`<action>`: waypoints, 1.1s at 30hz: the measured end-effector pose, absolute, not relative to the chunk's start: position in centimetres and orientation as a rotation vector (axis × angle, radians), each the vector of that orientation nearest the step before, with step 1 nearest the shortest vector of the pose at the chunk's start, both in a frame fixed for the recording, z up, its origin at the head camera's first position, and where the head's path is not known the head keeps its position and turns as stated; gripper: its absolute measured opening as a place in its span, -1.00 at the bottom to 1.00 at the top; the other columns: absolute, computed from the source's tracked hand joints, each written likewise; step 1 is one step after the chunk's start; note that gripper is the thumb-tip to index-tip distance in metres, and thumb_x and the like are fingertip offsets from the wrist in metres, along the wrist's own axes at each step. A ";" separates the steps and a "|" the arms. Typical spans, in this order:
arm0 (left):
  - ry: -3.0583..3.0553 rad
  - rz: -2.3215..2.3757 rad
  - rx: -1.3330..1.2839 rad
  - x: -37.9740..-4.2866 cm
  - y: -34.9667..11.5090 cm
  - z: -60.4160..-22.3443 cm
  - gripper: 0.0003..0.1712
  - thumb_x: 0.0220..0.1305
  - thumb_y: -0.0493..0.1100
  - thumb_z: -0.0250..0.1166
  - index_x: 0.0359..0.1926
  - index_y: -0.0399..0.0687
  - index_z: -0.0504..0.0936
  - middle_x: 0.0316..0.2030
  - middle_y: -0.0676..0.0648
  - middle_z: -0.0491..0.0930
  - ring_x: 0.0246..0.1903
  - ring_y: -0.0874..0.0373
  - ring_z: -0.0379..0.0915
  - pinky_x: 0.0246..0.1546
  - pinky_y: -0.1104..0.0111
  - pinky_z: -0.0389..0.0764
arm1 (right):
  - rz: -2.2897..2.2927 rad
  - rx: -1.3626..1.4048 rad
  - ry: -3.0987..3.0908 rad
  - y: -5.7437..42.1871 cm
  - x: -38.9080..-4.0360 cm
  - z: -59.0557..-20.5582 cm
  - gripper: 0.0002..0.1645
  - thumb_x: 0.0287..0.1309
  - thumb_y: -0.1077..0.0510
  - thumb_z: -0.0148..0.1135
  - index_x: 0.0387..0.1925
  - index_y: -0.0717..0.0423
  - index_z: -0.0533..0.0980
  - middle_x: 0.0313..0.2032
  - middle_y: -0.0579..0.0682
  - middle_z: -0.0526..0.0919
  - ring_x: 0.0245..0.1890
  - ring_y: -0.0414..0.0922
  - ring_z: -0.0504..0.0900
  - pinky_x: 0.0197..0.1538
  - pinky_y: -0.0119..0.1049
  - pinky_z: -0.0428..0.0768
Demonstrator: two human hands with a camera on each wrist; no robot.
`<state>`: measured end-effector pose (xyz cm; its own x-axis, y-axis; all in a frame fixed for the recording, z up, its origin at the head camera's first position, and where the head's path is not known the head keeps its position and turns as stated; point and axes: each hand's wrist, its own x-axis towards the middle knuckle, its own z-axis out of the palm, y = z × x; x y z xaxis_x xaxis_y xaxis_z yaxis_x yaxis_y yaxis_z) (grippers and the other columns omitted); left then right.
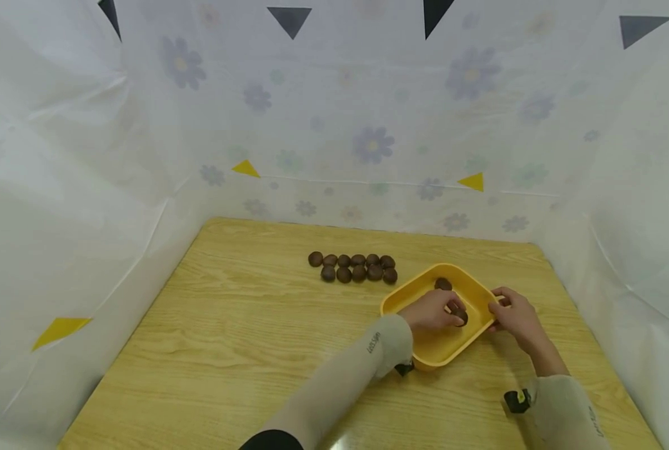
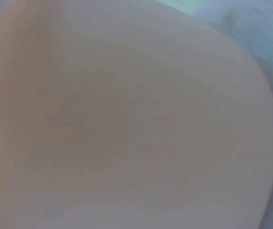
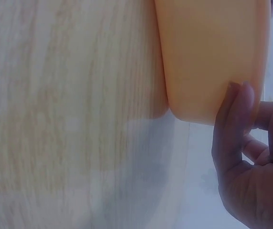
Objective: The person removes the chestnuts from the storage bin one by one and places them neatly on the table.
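A yellow plastic tray (image 1: 428,359) with rounded corners sits on the right part of the table. My left hand (image 1: 431,310) reaches over its near left side and pinches a dark brown chestnut (image 1: 461,319) inside it. Another chestnut (image 1: 442,284) lies by the tray's far wall. At the right corner, my right hand (image 1: 517,315) grips the rim between thumb and fingers. From the right wrist view, the fingers lie against the outside of the tray wall (image 3: 208,57). Only a blurred, close surface fills the left wrist view, so the held chestnut is hidden there.
Two rows of several chestnuts (image 1: 359,273) lie left of the tray, toward the back of the wood-grain table (image 1: 227,325). White flower-print sheeting (image 1: 334,112) stands behind the table and along both sides. A dark wrist camera (image 1: 517,401) is strapped at the right sleeve.
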<state>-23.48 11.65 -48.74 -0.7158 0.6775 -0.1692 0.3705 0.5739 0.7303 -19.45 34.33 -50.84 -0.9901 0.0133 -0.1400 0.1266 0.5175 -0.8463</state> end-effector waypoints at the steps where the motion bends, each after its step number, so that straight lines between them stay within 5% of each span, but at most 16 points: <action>1: 2.366 0.976 0.845 -23.5 11.6 -48.5 -0.68 0.45 -0.05 0.36 0.16 0.07 0.64 -0.03 0.13 0.66 -0.05 0.36 0.58 -0.07 0.54 0.59 | -1.483 0.123 2.634 34.3 -19.5 -50.8 -0.52 0.57 0.21 -0.05 0.32 0.48 0.29 -0.07 0.37 0.42 -0.42 -0.04 0.71 -0.32 -0.16 0.79; 7: 2.311 1.118 0.874 -23.6 10.4 -47.5 -0.68 0.45 -0.11 0.35 0.17 0.01 0.64 -0.04 0.11 0.64 -0.09 0.36 0.54 -0.15 0.54 0.58 | -1.477 0.129 2.637 34.4 -19.4 -50.7 -0.50 0.56 0.21 -0.05 0.34 0.48 0.27 -0.05 0.37 0.40 -0.41 -0.05 0.71 -0.31 -0.16 0.79; 15: 2.226 1.264 0.892 -24.5 6.5 -47.0 -0.63 0.51 -0.13 0.28 0.27 -0.02 0.59 0.10 0.03 0.60 0.07 0.26 0.55 0.04 0.47 0.60 | -1.470 0.112 2.635 34.5 -19.4 -50.8 -0.48 0.56 0.20 -0.05 0.35 0.48 0.27 -0.01 0.38 0.39 -0.38 -0.06 0.71 -0.30 -0.15 0.79; 24: 2.264 1.374 0.786 -25.8 1.5 -46.1 -0.61 0.53 -0.11 0.26 0.30 0.00 0.57 0.13 0.00 0.60 0.05 0.18 0.54 0.04 0.36 0.62 | -1.457 0.121 2.649 34.5 -19.1 -50.6 -0.49 0.55 0.20 -0.05 0.34 0.47 0.28 -0.01 0.39 0.39 -0.39 -0.06 0.71 -0.30 -0.16 0.78; 33: 2.284 1.484 0.651 -27.3 -3.5 -46.4 -0.55 0.53 -0.06 0.27 0.35 0.01 0.55 0.20 -0.03 0.57 0.08 0.07 0.51 0.14 0.01 0.62 | -1.459 0.122 2.642 34.6 -19.2 -50.7 -0.48 0.55 0.19 -0.07 0.35 0.47 0.27 -0.02 0.37 0.40 -0.38 -0.06 0.71 -0.30 -0.17 0.79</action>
